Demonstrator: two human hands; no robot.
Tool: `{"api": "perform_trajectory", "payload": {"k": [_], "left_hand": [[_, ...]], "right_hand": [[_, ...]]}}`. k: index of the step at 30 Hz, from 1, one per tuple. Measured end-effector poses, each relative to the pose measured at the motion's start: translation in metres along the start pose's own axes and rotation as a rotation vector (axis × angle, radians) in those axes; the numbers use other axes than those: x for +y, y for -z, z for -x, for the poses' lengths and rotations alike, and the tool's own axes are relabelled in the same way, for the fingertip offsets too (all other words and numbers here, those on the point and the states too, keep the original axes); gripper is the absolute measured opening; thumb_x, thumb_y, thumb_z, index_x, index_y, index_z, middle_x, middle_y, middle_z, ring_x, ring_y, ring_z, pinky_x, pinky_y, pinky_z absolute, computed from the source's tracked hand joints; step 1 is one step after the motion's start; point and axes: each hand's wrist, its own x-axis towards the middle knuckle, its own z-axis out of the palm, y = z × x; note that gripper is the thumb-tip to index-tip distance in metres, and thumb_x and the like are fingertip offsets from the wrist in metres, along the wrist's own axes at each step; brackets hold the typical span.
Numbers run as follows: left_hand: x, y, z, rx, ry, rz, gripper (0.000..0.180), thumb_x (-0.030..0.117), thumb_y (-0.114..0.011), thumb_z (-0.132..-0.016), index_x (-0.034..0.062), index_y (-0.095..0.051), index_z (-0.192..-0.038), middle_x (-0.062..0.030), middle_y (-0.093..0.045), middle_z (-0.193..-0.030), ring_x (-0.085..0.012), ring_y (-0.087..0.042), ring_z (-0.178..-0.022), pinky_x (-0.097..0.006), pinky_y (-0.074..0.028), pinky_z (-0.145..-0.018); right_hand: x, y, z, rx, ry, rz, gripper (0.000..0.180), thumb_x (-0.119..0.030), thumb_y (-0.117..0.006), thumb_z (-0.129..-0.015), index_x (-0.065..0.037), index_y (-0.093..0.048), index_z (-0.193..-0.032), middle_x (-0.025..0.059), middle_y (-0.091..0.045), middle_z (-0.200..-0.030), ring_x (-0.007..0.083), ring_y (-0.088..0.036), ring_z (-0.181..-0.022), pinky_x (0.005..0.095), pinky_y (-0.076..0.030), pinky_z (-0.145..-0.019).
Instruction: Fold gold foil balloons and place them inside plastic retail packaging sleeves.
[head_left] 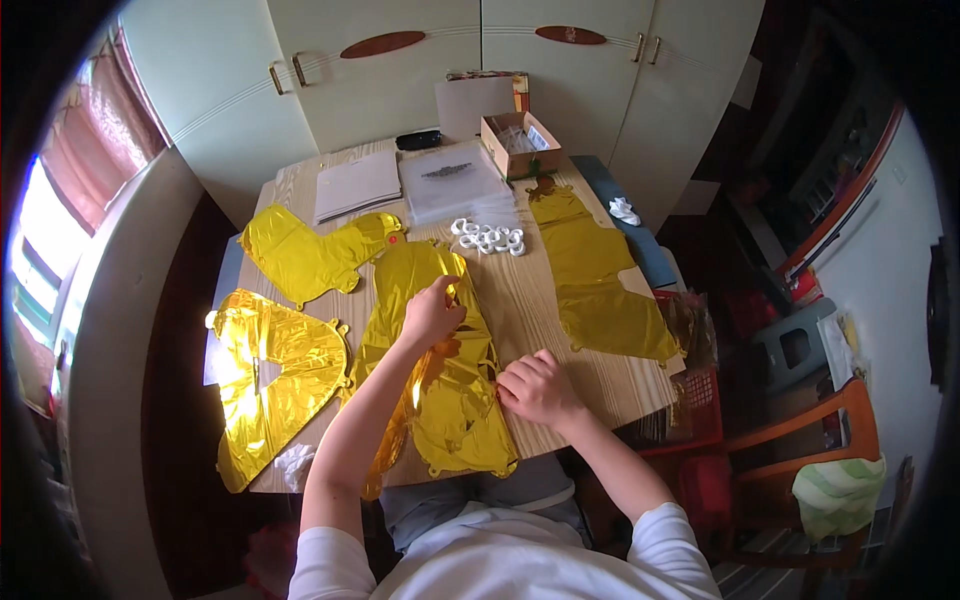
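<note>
Your left hand (432, 313) pinches the gold foil balloon (440, 390), hiding its fingertips, while your curled right hand (537, 387) presses its edge.

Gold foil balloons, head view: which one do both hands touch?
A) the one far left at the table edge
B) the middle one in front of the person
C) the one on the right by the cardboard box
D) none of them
B: the left hand pinches the upper part of the middle gold foil balloon, and the right hand rests on its right edge; the other balloons lie untouched.
</note>
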Motion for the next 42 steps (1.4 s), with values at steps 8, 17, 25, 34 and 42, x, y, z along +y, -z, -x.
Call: {"api": "perform_trajectory", "payload": {"k": [8, 17, 25, 34, 42], "left_hand": [[-0.001, 0.000, 0.000, -0.067, 0.031, -0.005, 0.062, 0.020, -0.073, -0.071, 0.0120, -0.055, -0.130, -0.0089, -0.066, -0.083, -0.0273, -0.064, -0.084, -0.039, -0.051, -0.077], [0.008, 0.007, 0.001, -0.081, 0.049, -0.104, 0.071, 0.026, -0.077, -0.070, 0.0132, -0.050, -0.135, -0.0069, -0.065, -0.095, -0.0272, -0.060, -0.099, -0.042, -0.046, -0.087], [0.025, 0.002, 0.024, -0.235, -0.490, -0.460, 0.069, 0.047, -0.058, -0.090, 0.0193, -0.036, -0.149, -0.0092, -0.027, -0.158, -0.0342, -0.016, -0.147, -0.058, -0.011, -0.117], [0.021, -0.002, 0.038, -0.334, -0.472, -0.427, 0.067, 0.049, -0.051, -0.094, 0.0130, -0.035, -0.149, -0.0126, -0.031, -0.155, -0.0344, -0.021, -0.146, -0.059, -0.013, -0.117], [0.016, -0.005, 0.039, -0.309, -0.464, -0.462, 0.075, 0.052, -0.054, -0.091, 0.0099, -0.032, -0.149, -0.0128, -0.031, -0.155, -0.0330, -0.021, -0.146, -0.062, -0.013, -0.115]], "right_hand": [[0.000, 0.002, 0.001, -0.055, -0.023, -0.013, 0.014, -0.011, -0.066, -0.072, -0.012, -0.053, -0.068, 0.0027, -0.054, -0.071, 0.0207, -0.057, -0.073, 0.0362, -0.042, -0.069], [-0.002, 0.014, 0.000, -0.075, -0.164, -0.112, 0.006, -0.011, -0.061, -0.073, -0.008, -0.059, -0.078, 0.0069, -0.059, -0.081, 0.0247, -0.059, -0.081, 0.0387, -0.046, -0.078], [0.013, 0.011, 0.004, -0.169, -0.071, -0.163, 0.035, -0.006, -0.057, -0.080, -0.007, -0.068, -0.114, 0.0074, -0.066, -0.119, 0.0261, -0.061, -0.113, 0.0431, -0.044, -0.100], [0.015, -0.001, 0.014, -0.190, -0.115, -0.215, 0.030, -0.003, -0.057, -0.078, -0.006, -0.073, -0.103, 0.0095, -0.071, -0.110, 0.0261, -0.062, -0.116, 0.0451, -0.040, -0.109], [0.014, 0.000, 0.014, -0.223, -0.113, -0.195, 0.031, -0.002, -0.057, -0.079, -0.006, -0.073, -0.104, 0.0098, -0.070, -0.113, 0.0246, -0.060, -0.119, 0.0456, -0.039, -0.110]]}}
